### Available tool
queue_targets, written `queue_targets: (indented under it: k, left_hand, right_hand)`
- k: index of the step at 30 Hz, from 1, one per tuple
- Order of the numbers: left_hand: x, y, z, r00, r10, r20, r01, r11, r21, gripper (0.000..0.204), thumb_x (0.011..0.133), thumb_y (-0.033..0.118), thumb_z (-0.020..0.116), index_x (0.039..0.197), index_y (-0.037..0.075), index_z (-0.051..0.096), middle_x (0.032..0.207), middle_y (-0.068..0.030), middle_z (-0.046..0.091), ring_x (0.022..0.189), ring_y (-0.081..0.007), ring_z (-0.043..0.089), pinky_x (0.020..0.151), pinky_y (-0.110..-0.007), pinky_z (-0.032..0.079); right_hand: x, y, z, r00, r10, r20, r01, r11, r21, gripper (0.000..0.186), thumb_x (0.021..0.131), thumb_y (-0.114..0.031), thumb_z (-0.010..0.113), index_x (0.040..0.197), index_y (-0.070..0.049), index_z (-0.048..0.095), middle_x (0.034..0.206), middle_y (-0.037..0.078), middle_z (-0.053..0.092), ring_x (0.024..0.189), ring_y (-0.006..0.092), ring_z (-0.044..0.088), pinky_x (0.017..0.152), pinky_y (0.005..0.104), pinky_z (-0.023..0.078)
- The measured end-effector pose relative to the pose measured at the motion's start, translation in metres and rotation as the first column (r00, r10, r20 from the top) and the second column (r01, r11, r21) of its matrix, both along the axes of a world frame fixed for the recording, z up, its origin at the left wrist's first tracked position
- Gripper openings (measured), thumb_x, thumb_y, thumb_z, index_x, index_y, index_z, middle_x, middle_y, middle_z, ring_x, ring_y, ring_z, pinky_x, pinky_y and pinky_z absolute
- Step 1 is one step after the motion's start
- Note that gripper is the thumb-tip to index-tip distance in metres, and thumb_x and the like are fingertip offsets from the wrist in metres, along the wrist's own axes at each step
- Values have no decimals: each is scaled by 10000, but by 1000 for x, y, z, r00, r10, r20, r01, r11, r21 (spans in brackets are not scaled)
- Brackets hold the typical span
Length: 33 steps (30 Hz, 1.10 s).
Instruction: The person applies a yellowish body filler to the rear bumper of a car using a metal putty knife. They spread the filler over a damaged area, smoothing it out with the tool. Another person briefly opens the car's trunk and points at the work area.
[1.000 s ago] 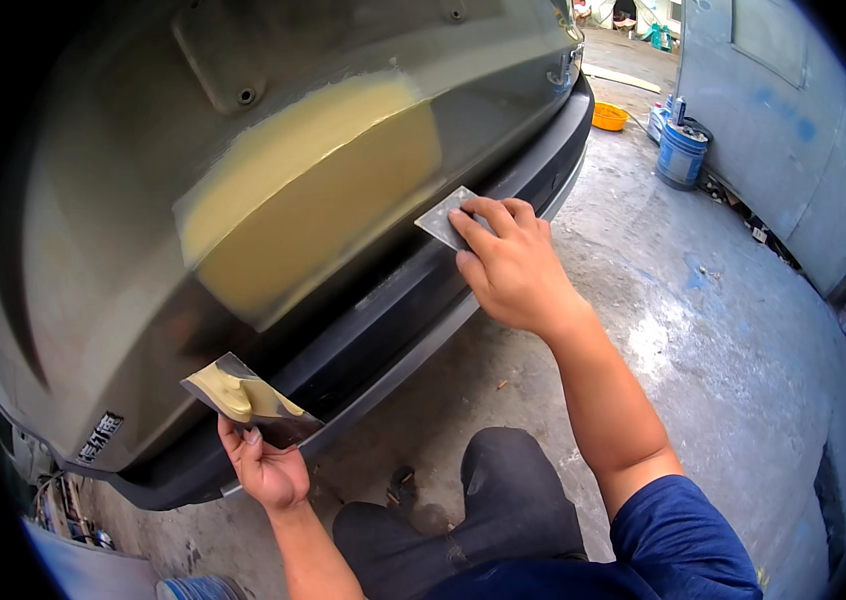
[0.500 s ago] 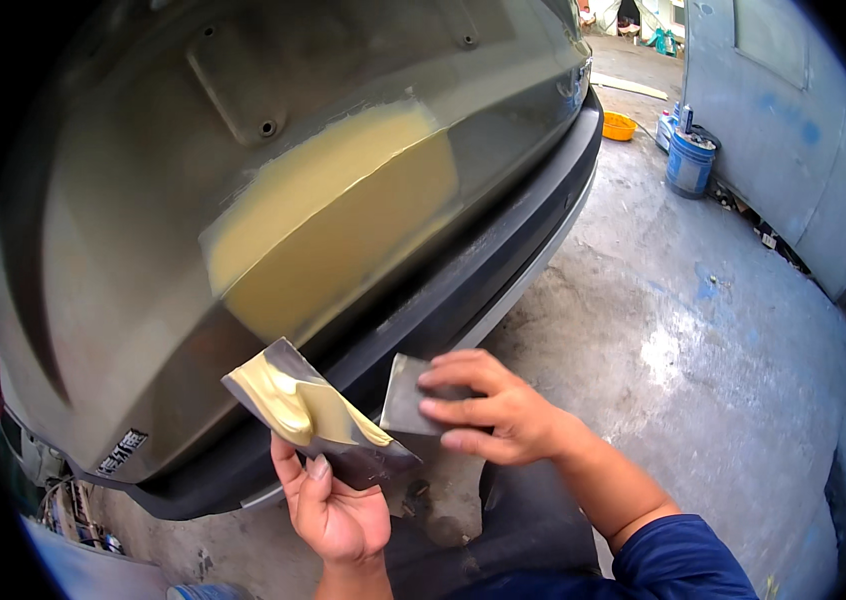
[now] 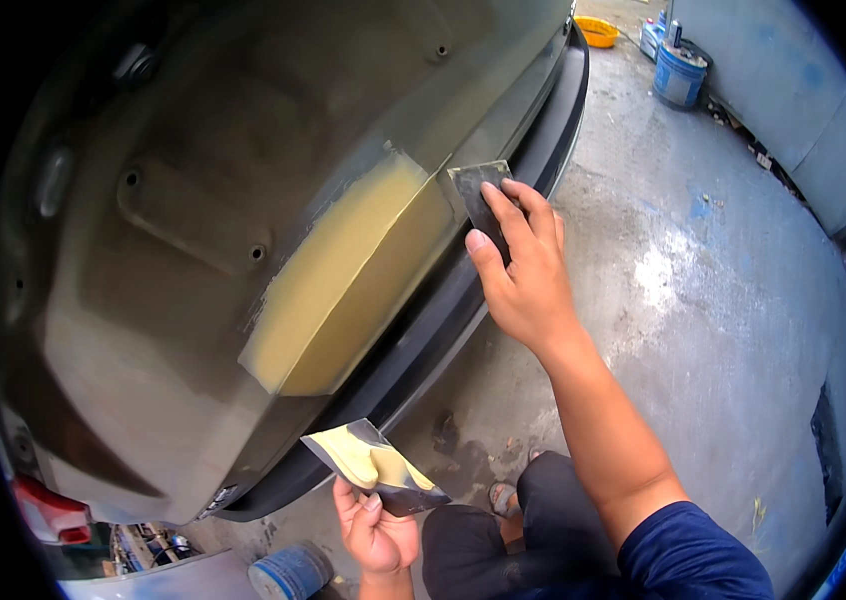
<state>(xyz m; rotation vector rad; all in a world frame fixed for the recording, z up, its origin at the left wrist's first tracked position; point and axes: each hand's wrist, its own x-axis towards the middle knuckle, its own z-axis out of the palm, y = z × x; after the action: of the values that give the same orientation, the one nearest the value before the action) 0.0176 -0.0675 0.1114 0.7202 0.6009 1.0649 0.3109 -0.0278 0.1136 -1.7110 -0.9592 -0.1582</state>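
A car's grey-brown tailgate (image 3: pixel 93 330) fills the left side, with a broad patch of smoothed yellow body filler (image 3: pixel 333 290) across its crease. My left hand (image 3: pixel 380 538) pinches the lower edge of a thin dark mixing plate (image 3: pixel 409 500), which carries a thick heap of yellow filler (image 3: pixel 348 455). Up by the far right end of the patch, my right hand (image 3: pixel 531 290) grips a flat dark spreader (image 3: pixel 473 187). Filler lines the spreader's far edge; whether it touches the panel I cannot tell.
Below the tailgate runs a black bumper (image 3: pixel 571 95). Beyond it stand a yellow basin (image 3: pixel 598 33) and a blue bucket (image 3: pixel 680 78) beside a grey metal wall (image 3: pixel 803 85). Another blue bucket (image 3: pixel 290 573) is at the lower left, near a red tail light (image 3: pixel 51 512).
My right hand has moved the spreader from beside the plate up and away to the patch's far right end. The plate appears lower and farther right; the whole view has shifted.
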Motion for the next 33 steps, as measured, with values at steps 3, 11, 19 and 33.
queue_targets:
  k: [3, 11, 19, 33]
  left_hand:
    - [-12, -7, 25, 999, -7, -46, 5, 999, -43, 560, 803, -31, 422, 1356, 59, 401, 1374, -141, 461, 1267, -298, 464, 1054, -485, 401]
    - [-28, -10, 63, 987, 9, -159, -22, 997, -78, 552, 809, -17, 433, 1354, 64, 395, 1368, -132, 468, 1255, -295, 476, 1035, -489, 418]
    - [-31, -8, 69, 984, 28, -178, -42, 996, -74, 556, 827, 4, 426, 1376, 64, 363, 1373, -129, 463, 1251, -290, 478, 1021, -481, 432]
    - [8, 12, 96, 982, 150, -115, -155, 987, -41, 579, 817, 15, 462, 1386, 57, 362, 1364, -148, 462, 1244, -291, 473, 1052, -474, 396]
  right_hand:
    - [-4, 10, 13, 999, -33, -36, 32, 999, -40, 402, 888, -225, 578, 1249, -49, 560, 1333, 157, 435, 1212, 375, 392, 1015, 484, 334]
    - [-15, 20, 24, 994, -101, -46, 95, 990, -108, 401, 861, -222, 605, 1233, -76, 574, 1319, 153, 444, 1189, 367, 408, 957, 496, 369]
    - [-59, 3, 32, 998, -52, 23, 54, 990, -130, 420, 783, -178, 659, 1190, -98, 590, 1287, 135, 456, 1161, 371, 414, 912, 498, 371]
    - [-101, -90, 3, 476, 831, -289, -767, 552, 327, 368, 801, -194, 710, 1130, -37, 657, 1235, 145, 540, 1141, 323, 510, 969, 415, 406]
